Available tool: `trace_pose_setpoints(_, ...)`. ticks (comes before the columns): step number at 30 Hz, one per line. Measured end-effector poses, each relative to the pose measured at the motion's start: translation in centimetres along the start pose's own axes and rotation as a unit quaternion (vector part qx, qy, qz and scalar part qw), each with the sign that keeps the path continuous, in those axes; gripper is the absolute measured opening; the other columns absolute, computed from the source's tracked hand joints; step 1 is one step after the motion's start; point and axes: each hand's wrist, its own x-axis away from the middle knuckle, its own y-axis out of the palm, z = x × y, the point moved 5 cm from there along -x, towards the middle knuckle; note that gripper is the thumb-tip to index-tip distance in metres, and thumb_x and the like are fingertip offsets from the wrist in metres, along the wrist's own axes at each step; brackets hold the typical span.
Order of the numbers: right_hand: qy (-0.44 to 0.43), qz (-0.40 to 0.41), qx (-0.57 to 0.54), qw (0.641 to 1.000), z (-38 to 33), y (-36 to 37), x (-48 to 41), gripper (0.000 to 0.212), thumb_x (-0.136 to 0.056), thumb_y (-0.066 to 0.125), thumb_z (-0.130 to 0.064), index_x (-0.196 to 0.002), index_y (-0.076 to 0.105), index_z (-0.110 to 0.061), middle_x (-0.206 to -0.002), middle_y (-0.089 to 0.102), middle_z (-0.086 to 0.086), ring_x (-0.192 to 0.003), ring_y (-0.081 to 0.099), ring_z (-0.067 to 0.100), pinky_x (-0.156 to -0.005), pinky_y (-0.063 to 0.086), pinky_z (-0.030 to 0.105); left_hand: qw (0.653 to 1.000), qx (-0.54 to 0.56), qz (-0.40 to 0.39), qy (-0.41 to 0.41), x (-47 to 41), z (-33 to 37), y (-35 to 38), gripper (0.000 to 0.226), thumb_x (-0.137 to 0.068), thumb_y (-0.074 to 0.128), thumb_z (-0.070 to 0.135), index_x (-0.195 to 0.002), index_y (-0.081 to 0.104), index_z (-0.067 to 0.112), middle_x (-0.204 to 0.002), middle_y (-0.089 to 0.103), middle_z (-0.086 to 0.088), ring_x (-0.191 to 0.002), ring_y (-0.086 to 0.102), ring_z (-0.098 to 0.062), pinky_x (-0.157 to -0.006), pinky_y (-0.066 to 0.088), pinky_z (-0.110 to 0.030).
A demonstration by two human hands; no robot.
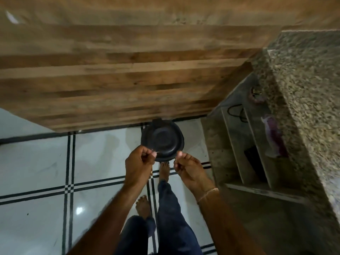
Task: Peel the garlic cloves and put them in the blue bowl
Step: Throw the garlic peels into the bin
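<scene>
Both my hands hover over a round black bin lid point(162, 139) that stands on the floor by the wooden cabinet. My left hand point(139, 162) has its fingers pinched on a thin pale scrap point(155, 152) that looks like garlic skin. My right hand point(186, 167) is curled closed just right of it, thumb against fingers, and I see nothing in it. No garlic clove and no blue bowl is in view.
A wooden cabinet front point(119, 76) fills the top. At the right stands a speckled granite counter point(303, 92) with concrete shelves point(244, 144) below. My bare feet point(164, 170) and dark trousers are on the white tiled floor point(36, 172).
</scene>
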Motion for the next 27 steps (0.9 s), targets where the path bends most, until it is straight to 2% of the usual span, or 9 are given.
trace_pose_setpoints(6,0.071,0.017,-0.018,0.997,3.3,-0.8,-10.1,0.026,-0.105,0.051,0.002,-0.083,0.063,-0.006,-0.067,0.059,0.006,-0.06,0.056,0.013,-0.059,0.052,0.022,0.993,0.002,-0.013,-0.116,-6.3,-7.8,4.8,0.016,-0.095,0.073,0.021,-0.082,0.065,0.017,-0.079,0.072,-0.001,-0.077,0.07,-0.021,-0.072,0.06,-0.04)
trace_pose_setpoints(13,0.129,0.094,-0.041,0.986,8.4,-2.7,-27.5,0.021,-0.103,0.059,-0.001,-0.083,0.063,-0.006,-0.06,0.066,0.002,-0.057,0.064,0.011,-0.054,0.056,0.021,0.962,0.044,-0.002,-0.269,-17.3,-17.0,15.6,0.019,-0.089,0.077,0.026,-0.076,0.072,0.014,-0.069,0.073,-0.004,-0.067,0.07,-0.023,-0.059,0.055,-0.027)
trace_pose_setpoints(16,0.145,0.112,-0.064,0.981,8.8,-2.9,-33.0,0.016,-0.1,0.062,0.003,-0.085,0.067,0.0,-0.081,0.069,0.013,-0.076,0.064,0.018,-0.084,0.061,0.028,0.939,0.075,0.028,-0.334,-22.1,-21.1,19.5,0.013,-0.089,0.079,0.018,-0.08,0.073,0.01,-0.078,0.074,-0.005,-0.074,0.071,-0.024,-0.063,0.057,-0.029)
trace_pose_setpoints(18,0.155,0.125,-0.076,0.977,8.8,-3.1,-35.5,0.014,-0.103,0.057,0.004,-0.106,0.068,0.011,-0.108,0.07,0.03,-0.094,0.067,0.029,-0.114,0.047,0.042,0.922,0.112,0.013,-0.371,-24.5,-23.5,21.7,0.003,-0.093,0.071,0.006,-0.091,0.069,0.005,-0.095,0.073,-0.01,-0.085,0.069,-0.029,-0.074,0.058,-0.038)
trace_pose_setpoints(20,0.167,0.118,-0.077,0.976,9.3,-3.4,-37.4,0.034,-0.108,0.045,0.002,-0.139,0.053,0.015,-0.143,0.055,0.035,-0.129,0.059,0.04,-0.122,0.035,0.047,0.898,0.157,0.023,-0.41,-25.7,-25.5,23.3,0.017,-0.089,0.07,-0.005,-0.082,0.065,0.01,-0.091,0.07,-0.011,-0.087,0.07,-0.035,-0.085,0.06,-0.051)
trace_pose_setpoints(22,0.173,0.104,-0.077,0.976,10.3,-3.8,-39.3,0.038,-0.111,0.041,-0.004,-0.145,0.048,0.01,-0.148,0.054,0.029,-0.139,0.052,0.041,-0.115,0.042,0.049,0.891,0.151,0.042,-0.426,-26.3,-27.5,24.0,0.018,-0.078,0.082,0.005,-0.078,0.07,0.018,-0.084,0.074,-0.011,-0.083,0.074,-0.037,-0.086,0.061,-0.057)
trace_pose_setpoints(23,0.176,0.111,-0.067,0.976,10.8,-4.1,-40.0,0.038,-0.113,0.039,-0.007,-0.145,0.049,0.009,-0.143,0.059,0.026,-0.134,0.057,0.04,-0.111,0.046,0.049,0.894,0.132,0.047,-0.426,-26.4,-27.0,24.0,0.017,-0.071,0.086,0.014,-0.082,0.075,0.018,-0.085,0.077,-0.011,-0.083,0.075,-0.035,-0.086,0.063,-0.055)
trace_pose_setpoints(25,0.192,0.141,-0.05,0.97,11.5,-4.2,-40.6,0.036,-0.114,0.039,-0.011,-0.141,0.053,0.007,-0.117,0.07,0.02,-0.106,0.07,0.03,-0.102,0.052,0.044,0.913,0.068,0.048,-0.4,-26.4,-25.6,24.0,0.034,-0.076,0.085,0.024,-0.109,0.078,0.017,-0.112,0.077,-0.013,-0.104,0.073,-0.036,-0.094,0.06,-0.048)
trace_pose_setpoints(27,0.195,0.146,0.002,0.97,11.1,-3.6,-40.0,0.022,-0.11,0.049,-0.011,-0.121,0.063,0.0,-0.097,0.07,0.013,-0.084,0.069,0.023,-0.088,0.056,0.04,0.945,0.032,0.017,-0.326,-26.2,-23.0,24.3,0.051,-0.094,0.074,0.022,-0.143,0.061,0.015,-0.141,0.064,-0.013,-0.128,0.06,-0.037,-0.105,0.051,-0.042)
